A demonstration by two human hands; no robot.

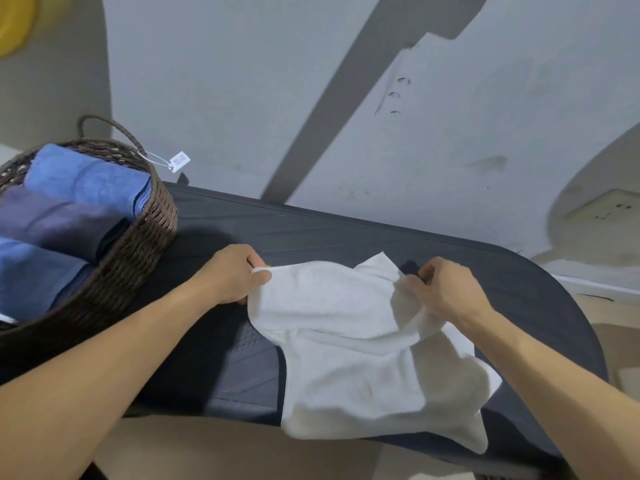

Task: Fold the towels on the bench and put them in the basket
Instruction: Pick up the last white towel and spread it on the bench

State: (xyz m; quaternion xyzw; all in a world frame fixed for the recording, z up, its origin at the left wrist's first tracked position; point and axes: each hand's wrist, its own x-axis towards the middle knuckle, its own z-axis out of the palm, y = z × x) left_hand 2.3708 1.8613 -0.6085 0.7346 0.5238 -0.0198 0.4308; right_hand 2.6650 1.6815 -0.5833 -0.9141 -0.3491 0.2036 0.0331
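Note:
A white towel [356,344] lies crumpled on the dark bench [311,230], its lower edge hanging over the near side. My left hand [232,275] pinches the towel's upper left corner. My right hand [446,292] grips a bunched fold at the upper right. The brown wicker basket [138,251] stands at the bench's left end and holds folded towels: a light blue one [86,178] at the back, a dark purple one [59,223] in the middle and another blue one [31,275] in front.
A white label [180,161] hangs on a string from the basket's handle. A grey wall [346,98] stands right behind the bench. The bench's rounded right end [554,289] drops to a pale floor. A yellow object [14,22] shows at top left.

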